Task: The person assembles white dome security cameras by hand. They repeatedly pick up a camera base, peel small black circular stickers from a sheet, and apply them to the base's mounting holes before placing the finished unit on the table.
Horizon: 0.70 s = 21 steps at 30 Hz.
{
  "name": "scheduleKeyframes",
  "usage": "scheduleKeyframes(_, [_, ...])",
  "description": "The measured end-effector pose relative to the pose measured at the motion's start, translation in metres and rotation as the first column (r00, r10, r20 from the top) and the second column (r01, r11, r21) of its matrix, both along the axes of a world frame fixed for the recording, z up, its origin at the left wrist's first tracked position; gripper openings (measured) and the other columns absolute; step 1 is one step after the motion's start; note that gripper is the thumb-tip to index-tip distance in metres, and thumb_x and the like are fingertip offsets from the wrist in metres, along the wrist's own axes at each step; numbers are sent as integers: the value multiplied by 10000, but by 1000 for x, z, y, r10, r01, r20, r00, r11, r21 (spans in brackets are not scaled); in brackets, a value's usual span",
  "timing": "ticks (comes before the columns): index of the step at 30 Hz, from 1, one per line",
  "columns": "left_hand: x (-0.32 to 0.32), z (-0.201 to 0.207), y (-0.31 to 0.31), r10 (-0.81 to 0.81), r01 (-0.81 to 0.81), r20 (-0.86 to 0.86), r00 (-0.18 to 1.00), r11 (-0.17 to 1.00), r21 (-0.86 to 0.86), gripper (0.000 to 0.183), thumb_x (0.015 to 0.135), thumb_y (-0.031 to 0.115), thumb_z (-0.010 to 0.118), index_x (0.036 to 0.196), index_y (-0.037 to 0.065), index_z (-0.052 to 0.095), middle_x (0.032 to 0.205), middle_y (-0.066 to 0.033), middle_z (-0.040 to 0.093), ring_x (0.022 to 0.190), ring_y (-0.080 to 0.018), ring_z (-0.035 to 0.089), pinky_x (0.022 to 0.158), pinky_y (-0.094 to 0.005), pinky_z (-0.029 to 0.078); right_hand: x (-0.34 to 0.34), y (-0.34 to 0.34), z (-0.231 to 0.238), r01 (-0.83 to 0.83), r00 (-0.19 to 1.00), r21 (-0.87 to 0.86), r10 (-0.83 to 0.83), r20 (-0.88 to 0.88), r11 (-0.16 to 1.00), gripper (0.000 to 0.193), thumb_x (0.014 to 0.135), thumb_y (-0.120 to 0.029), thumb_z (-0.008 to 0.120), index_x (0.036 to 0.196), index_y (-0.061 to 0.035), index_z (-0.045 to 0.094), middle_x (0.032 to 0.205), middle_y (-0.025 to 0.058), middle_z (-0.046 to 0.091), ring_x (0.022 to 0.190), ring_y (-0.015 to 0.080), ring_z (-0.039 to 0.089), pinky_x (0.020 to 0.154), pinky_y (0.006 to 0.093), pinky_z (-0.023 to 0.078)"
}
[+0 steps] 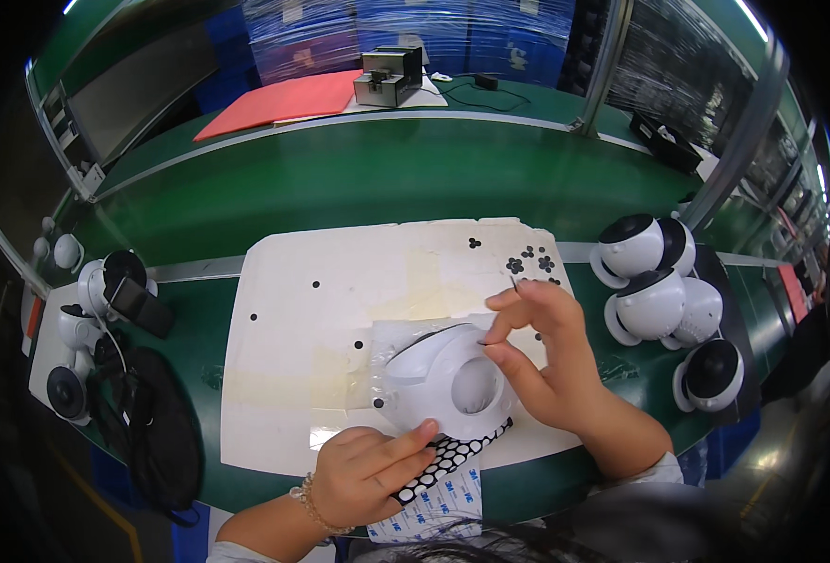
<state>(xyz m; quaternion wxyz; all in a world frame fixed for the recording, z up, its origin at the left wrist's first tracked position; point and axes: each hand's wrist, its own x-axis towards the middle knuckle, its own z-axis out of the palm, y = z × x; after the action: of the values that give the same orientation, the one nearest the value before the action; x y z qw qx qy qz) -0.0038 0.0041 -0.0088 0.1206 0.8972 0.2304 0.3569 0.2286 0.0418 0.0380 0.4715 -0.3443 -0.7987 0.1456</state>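
Observation:
A white rounded camera housing [421, 368] with a round opening lies tilted on a clear plastic bag [380, 340] in front of me. My left hand [363, 474], a beaded bracelet at its wrist, steadies the housing by its near rim, fingertips pressed there; its thumb is hidden. Beneath those fingers lies a black sheet with white dots [452, 457], over a white printed backing sheet [443, 507]. Thumb and index of my right hand [551, 361] pinch a small black pad [483, 342] at the opening's far right edge. Its other fingers are raised; a thin dark sliver shows beside them.
Black round pads [515, 266] dot the white board [293, 375]. Several white-and-black cameras [645, 305] stand at right, more [68, 392] at left beside a black bag [157, 432]. Behind the green ledge are a metal box [388, 84], red sheet [283, 101] and wrapped blue crates [405, 33].

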Motion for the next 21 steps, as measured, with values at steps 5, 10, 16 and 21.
scheduleKeyframes(5, [1, 1, 1, -13, 13, 13, 1000, 1000, 8, 360, 533, 72, 709, 883, 61, 627, 1169, -84, 560, 523, -171, 514, 510, -275, 417, -15, 2, -3, -161, 985, -258, 138, -105, 953, 495, 785, 31, 527, 1232, -26, 322, 854, 39, 557, 978, 235, 527, 955, 404, 248])
scheduleKeyframes(10, [1, -1, 1, -9, 9, 18, 1000, 1000, 3, 336, 537, 75, 708, 863, 57, 628, 1177, -82, 557, 511, -162, 507, 503, -268, 416, -18, 3, -4, -175, 984, -273, 159, -79, 946, 468, 786, 34, 516, 1213, -27, 335, 842, 36, 557, 952, 229, 532, 954, 406, 252])
scheduleKeyframes(16, [2, 4, -1, 1, -1, 36, 999, 1000, -15, 317, 527, 32, 652, 843, 36, 639, 1177, -83, 561, 534, -149, 516, 509, -253, 421, -19, 0, -7, -126, 991, -235, 113, -68, 964, 417, 759, 12, 547, 1148, -48, 408, 837, 44, 563, 915, 229, 547, 935, 416, 277])
scheduleKeyframes(21, [3, 4, 0, 10, -10, 46, 999, 1000, -15, 314, 525, 2, 624, 837, 26, 643, 1173, -85, 564, 547, -149, 518, 506, -251, 418, -16, -17, 5, 96, 898, 255, -194, 394, 962, 303, 731, -80, 622, 1025, -101, 552, 995, 55, 588, 1028, 230, 524, 948, 419, 257])
